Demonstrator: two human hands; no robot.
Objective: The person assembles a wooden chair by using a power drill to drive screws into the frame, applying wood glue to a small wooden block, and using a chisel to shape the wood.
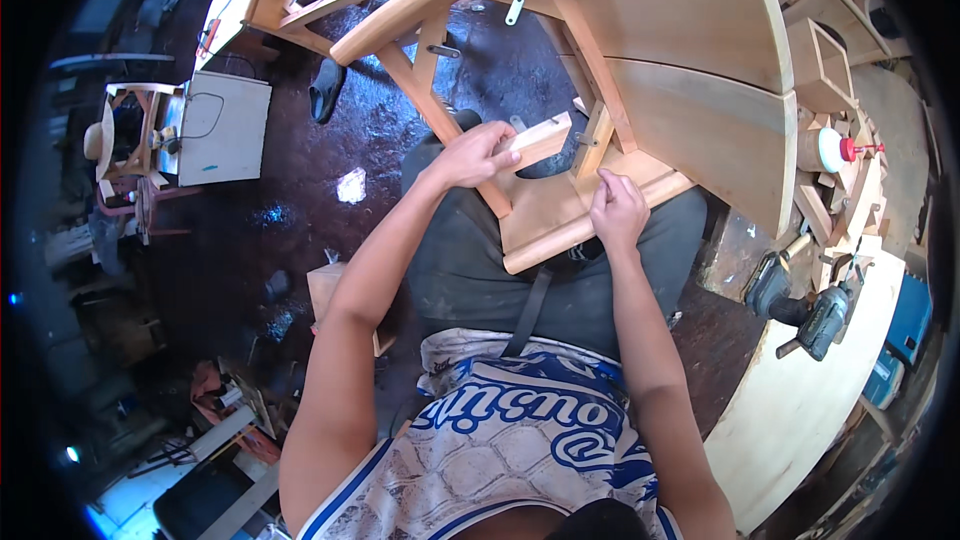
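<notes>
A wooden furniture piece rests across my lap, with a broad two-board panel [690, 90], angled legs and a notched crosspiece [545, 210]. My left hand [472, 155] is closed on a short, pale wooden block [540, 143], held tilted above the crosspiece beside a slanted leg [420, 90]. A short upright wooden brace [592, 145] stands between the block and my right hand. My right hand [620, 210] is closed, thumb and forefinger pinched together just over the crosspiece's right part. Whatever it holds, if anything, is too small to make out.
To the right, a cordless drill [825, 322] and another dark power tool [770, 285] lie by a pale board [790, 410]. A white bottle with a red cap [832, 150] stands among wood offcuts. A dark shoe [326, 90] lies on the floor, left of the furniture piece.
</notes>
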